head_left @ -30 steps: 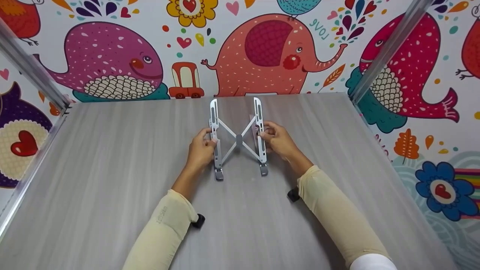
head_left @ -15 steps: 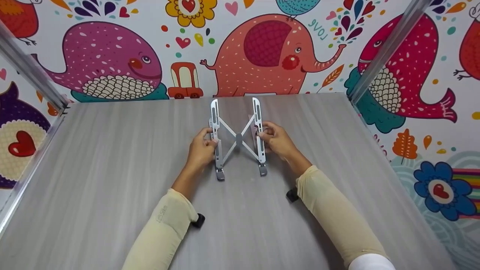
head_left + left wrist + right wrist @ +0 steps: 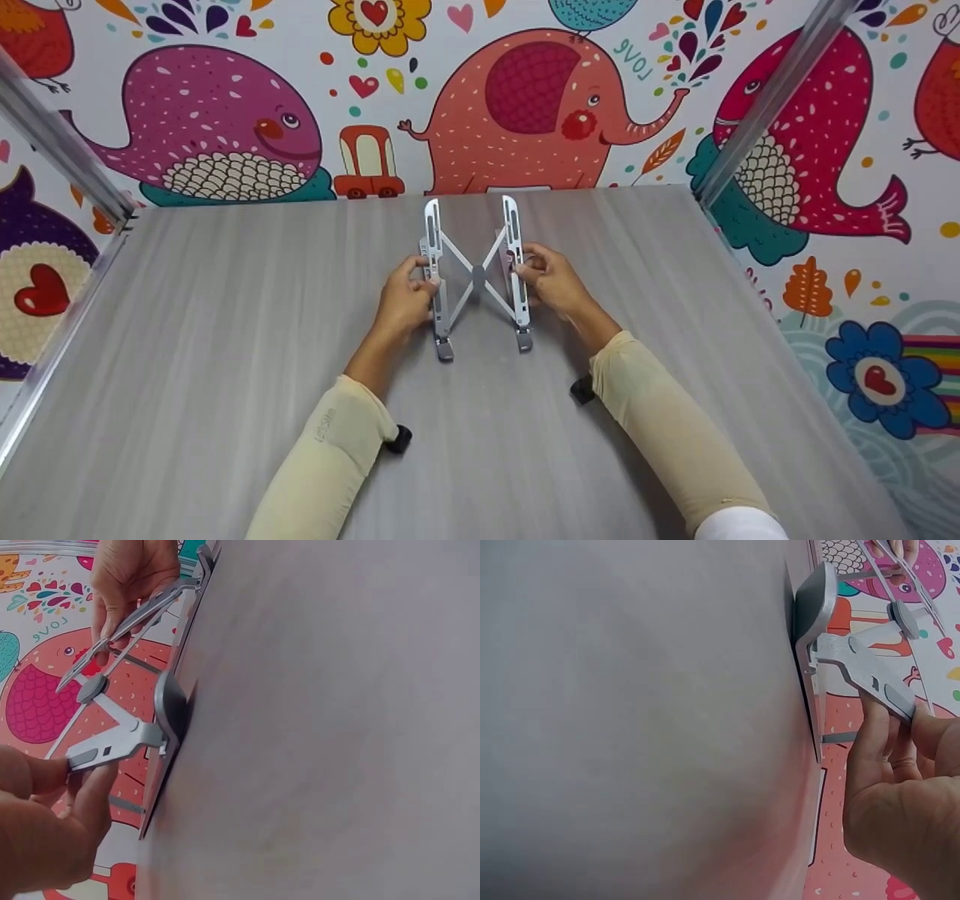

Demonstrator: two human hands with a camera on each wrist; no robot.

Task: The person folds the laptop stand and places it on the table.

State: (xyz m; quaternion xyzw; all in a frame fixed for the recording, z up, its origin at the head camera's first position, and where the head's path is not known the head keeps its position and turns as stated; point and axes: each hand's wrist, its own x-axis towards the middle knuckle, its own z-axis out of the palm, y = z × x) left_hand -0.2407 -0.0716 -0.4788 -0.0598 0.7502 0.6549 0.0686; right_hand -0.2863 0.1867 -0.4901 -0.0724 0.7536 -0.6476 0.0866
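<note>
A silver folding laptop stand [image 3: 478, 279] stands on the table, its two side arms joined by crossed bars with a grey hub in the middle. My left hand [image 3: 405, 296] pinches the left side arm between thumb and fingers. On the other side, my right hand [image 3: 556, 281] grips the right side arm the same way. Grey hooked feet [image 3: 171, 709] at the near ends rest close to the tabletop in the left wrist view. From the right wrist, the raised arm [image 3: 874, 679] shows above its base rail, with thumb and fingers holding it.
The grey wood-grain table [image 3: 247, 360] runs back to a wall [image 3: 390, 90] printed with cartoon animals. Metal frame posts [image 3: 776, 97] rise at both back corners. Small black devices [image 3: 399, 439] sit at both wrists beneath the cream sleeves [image 3: 330, 457].
Both hands have moved slightly inward, and the stand's two side arms are closer together than before. The grip of each hand stays the same.
</note>
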